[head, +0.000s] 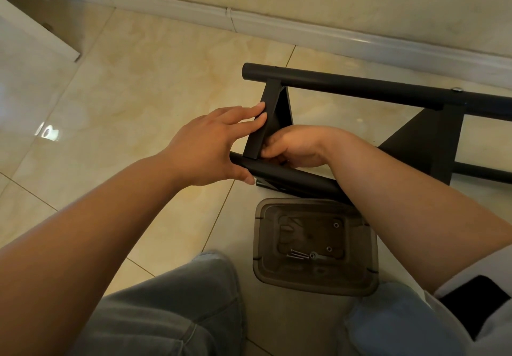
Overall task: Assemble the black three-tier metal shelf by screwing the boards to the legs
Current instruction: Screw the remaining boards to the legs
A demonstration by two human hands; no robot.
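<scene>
Jeans-clad knees frame the foreground. Left hand, fingers extended, steadies the black shelf board and near leg; right hand curls beneath the board, grip hidden. Right forearm partly covers a grey tray holding screws.
</scene>
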